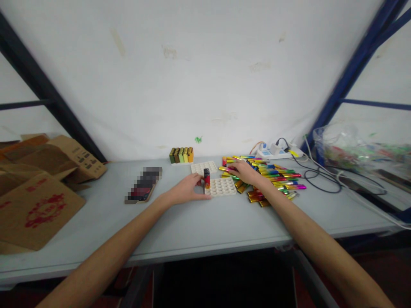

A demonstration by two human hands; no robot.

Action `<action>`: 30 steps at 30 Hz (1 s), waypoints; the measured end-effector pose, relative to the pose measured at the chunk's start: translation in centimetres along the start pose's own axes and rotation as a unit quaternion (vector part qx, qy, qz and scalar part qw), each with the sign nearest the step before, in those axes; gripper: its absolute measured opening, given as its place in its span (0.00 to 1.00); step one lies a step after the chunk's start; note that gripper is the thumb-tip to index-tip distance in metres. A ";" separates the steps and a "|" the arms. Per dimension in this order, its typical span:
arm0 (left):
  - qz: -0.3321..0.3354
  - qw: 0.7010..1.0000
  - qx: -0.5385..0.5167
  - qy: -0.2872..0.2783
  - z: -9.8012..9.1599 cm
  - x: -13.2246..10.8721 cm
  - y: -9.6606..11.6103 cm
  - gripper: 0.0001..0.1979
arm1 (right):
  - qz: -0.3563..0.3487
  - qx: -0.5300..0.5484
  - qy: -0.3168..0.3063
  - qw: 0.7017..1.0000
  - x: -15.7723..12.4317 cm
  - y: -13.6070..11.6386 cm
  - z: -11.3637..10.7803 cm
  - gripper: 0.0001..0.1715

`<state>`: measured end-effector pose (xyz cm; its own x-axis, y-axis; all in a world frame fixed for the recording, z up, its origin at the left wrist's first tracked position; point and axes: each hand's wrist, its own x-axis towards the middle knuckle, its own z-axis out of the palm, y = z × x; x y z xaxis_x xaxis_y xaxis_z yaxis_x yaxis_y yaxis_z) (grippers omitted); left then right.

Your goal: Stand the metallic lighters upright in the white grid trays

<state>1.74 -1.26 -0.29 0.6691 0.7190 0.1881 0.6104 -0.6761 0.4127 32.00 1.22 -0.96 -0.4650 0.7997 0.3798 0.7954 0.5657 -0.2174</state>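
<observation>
Left hand [186, 189] open at the mid-frame tray [224, 187], by an upright lighter [207, 181]; right hand [244, 171] at the heap [278, 174], grip unclear; picking seems underway. The next move wants one piece freed.

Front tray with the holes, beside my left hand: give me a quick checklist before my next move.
1. Front tray resting on the table: ok.
2. Red-and-black lighter upright at its left end: ok; fully seated: cannot tell.
3. Left hand beside that lighter: ok.
4. Right hand at the colourful pile: ok; firm grip on one piece: cannot tell.
5. Pile neatly lined up: not ok, jumbled.
</observation>
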 end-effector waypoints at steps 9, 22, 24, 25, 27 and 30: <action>-0.001 1.000 0.000 -0.003 0.0 -0.1 0.0 0.34 | 0.098 0.305 0.131 0.938 0.3 -0.8 0.0 0.15; 0.001 1.000 -0.009 -0.005 0.1 -0.1 -0.3 0.35 | 0.170 0.549 0.116 0.810 0.2 -4.9 -1.3 0.27; 0.002 1.000 -0.016 -0.003 0.1 -0.1 -0.2 0.35 | 0.152 0.541 0.100 0.821 0.1 -5.4 -1.2 0.24; 0.004 1.000 -0.019 0.000 0.1 -0.1 -0.1 0.35 | 0.137 0.534 0.096 0.829 0.1 -5.6 -1.1 0.23; 0.008 1.000 -0.021 0.002 0.1 0.0 -0.1 0.35 | 0.109 0.531 0.085 0.836 -0.1 -6.1 -0.9 0.23; 0.012 1.000 -0.021 0.000 0.1 0.0 -0.1 0.35 | 0.107 0.547 0.044 0.829 -0.3 -7.0 -0.6 0.24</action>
<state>1.67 -1.22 -0.39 0.6835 0.7025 0.1983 0.5760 -0.6860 0.4446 26.77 -3.14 0.98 -0.2898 0.9147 0.2817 0.0059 0.2960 -0.9552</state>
